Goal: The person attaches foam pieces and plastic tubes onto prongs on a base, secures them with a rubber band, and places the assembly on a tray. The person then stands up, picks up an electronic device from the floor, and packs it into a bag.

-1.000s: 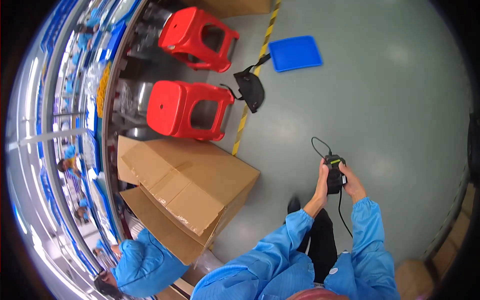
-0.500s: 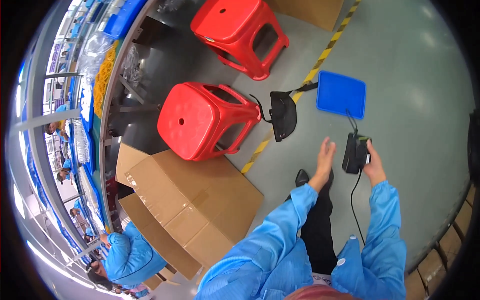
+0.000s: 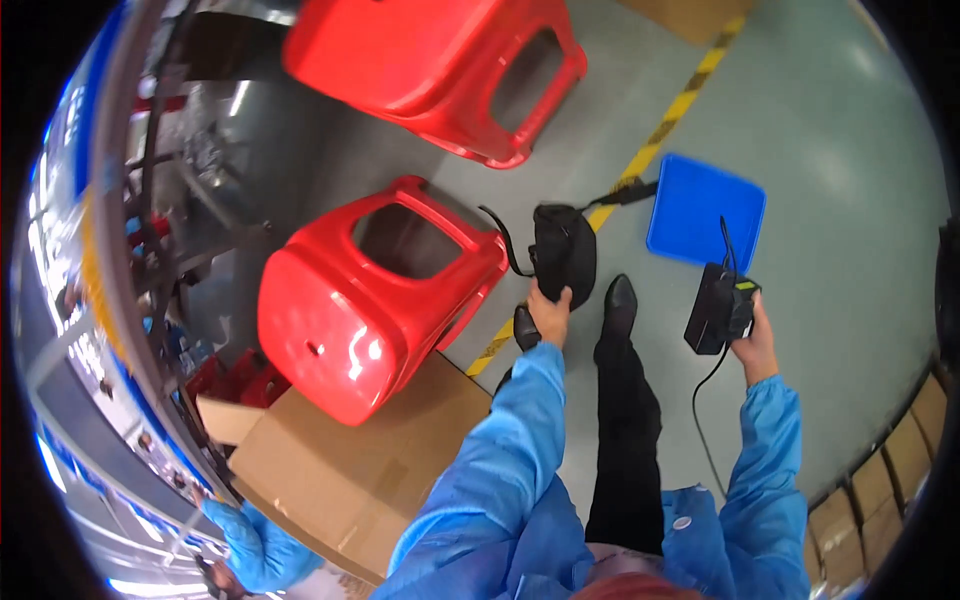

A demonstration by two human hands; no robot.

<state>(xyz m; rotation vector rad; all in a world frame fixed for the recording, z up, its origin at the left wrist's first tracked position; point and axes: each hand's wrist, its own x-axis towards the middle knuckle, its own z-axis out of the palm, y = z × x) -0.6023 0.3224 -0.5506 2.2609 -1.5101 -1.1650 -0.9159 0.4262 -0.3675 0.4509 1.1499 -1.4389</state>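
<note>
My left hand point(image 3: 549, 314) is closed on the lower edge of a black waist bag point(image 3: 566, 248), its thumb on the near side and the other fingers partly hidden. The bag's straps trail out to both sides. Further right, my right hand point(image 3: 758, 345) grips a black box-shaped device point(image 3: 708, 312) from its right side. A short black loop stands up from the device's far end. From its near end a thin black cable point(image 3: 697, 405) runs down toward my right sleeve.
A shallow blue tray point(image 3: 700, 205) lies on the grey floor beyond the device. Two red plastic stools point(image 3: 335, 320) point(image 3: 400, 50) stand at left. Below them is a cardboard box point(image 3: 375, 460), with a person in blue point(image 3: 255, 545) beside it. Yellow-black tape point(image 3: 665, 125) crosses the floor.
My left hand has moved away from the device, left and forward, and taken hold of the waist bag. The right hand still holds the device. My view has shifted, and the stools appear larger.
</note>
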